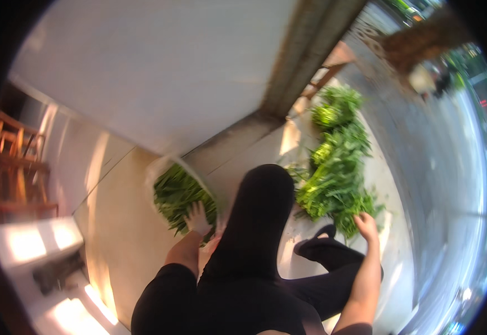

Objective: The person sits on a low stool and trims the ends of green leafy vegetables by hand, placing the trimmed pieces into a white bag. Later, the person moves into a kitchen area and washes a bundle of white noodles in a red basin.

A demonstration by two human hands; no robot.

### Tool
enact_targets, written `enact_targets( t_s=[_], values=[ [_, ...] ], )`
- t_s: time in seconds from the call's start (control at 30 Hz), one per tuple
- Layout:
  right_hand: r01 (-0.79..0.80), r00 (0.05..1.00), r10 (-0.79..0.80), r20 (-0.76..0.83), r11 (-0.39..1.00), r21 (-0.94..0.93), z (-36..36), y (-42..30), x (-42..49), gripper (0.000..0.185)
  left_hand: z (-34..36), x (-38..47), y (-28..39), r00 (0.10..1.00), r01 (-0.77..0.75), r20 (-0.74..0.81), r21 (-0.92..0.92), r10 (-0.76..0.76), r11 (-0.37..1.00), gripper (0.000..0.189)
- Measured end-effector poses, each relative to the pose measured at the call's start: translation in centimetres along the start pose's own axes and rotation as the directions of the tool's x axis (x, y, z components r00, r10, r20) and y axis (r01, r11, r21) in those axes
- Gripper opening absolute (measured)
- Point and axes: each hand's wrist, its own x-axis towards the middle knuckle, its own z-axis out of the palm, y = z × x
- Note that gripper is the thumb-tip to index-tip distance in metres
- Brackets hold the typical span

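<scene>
My left hand (197, 217) rests with spread fingers on dark green leafy vegetables (176, 188). These leaves fill an open, whitish plastic bag (199, 178) on the floor to the left of my raised knee. On my right, my right hand (365, 226) has curled fingers at the near end of a long heap of leafy greens (339, 167). Blur hides whether it grips any stems. Paler stem ends show along the left side of that heap.
A white wall (155, 75) rises ahead, ending at a door frame (310, 58). Wooden chairs (19, 163) stand far left. A paved street (427, 159) runs along the right. A dark shoe (306, 247) is by the heap, on the tiled floor (122, 217).
</scene>
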Motion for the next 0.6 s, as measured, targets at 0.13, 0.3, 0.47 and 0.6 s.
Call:
enact_targets(
  t_s=[0.13, 0.3, 0.47, 0.6],
  values=[
    [-0.092, 0.950, 0.196, 0.244, 0.920, -0.380, 6.0, -4.3, 4.3, 0.047, -3.7, 0.2, -0.5, 0.985, -0.069, 0.161, 0.029, 0.064, 0.997, 0.132],
    [-0.169, 0.979, 0.196, 0.064, 0.941, -0.291, 13.4, -7.2, 6.2, 0.068, -14.1, -2.0, 2.4, 0.914, -0.217, -0.376, -0.137, 0.152, 0.967, 0.053],
    [-0.323, 0.915, 0.396, -0.077, 0.835, 0.445, 20.9, -10.3, 12.0, 0.053, -30.5, -5.3, 17.7, 0.679, -0.421, -0.612, 0.126, 0.404, 0.898, 0.037],
    [-0.455, 0.877, 0.480, 0.005, 0.826, 0.332, 25.1, -7.6, 14.9, 0.040, -37.9, -15.7, 34.0, 0.242, -0.735, -0.577, 0.416, 0.780, 0.536, 0.023]
  ],
)
